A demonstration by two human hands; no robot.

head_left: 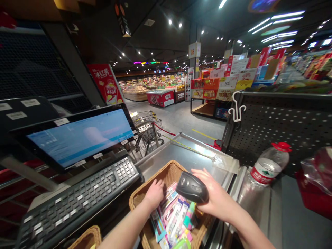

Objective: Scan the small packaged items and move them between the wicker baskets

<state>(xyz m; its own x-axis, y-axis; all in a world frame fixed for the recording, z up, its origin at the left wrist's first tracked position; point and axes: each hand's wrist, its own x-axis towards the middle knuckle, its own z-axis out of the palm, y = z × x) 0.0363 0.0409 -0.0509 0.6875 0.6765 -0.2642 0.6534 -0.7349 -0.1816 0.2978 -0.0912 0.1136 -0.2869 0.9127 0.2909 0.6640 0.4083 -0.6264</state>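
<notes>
A black handheld barcode scanner (192, 187) is gripped in my right hand (211, 190), its head pointing left over a woven basket (138, 197). Small packaged goods (173, 221) fill the basket: slim pink, white and blue packs, with a teal and green item (189, 216) at the right. My left hand (155, 194) reaches inside the basket's left part, beside the pink packs. Its fingers are bent and slightly apart, with nothing visibly held; the fingertips' undersides are hidden.
Left of the basket are a keyboard (85, 204) and a lit monitor (80, 136). A metal counter (166, 152) lies beyond it. To the right stand a large water bottle (267, 169) and a perforated black panel (280, 124). A shopping cart (146, 126) is behind the counter.
</notes>
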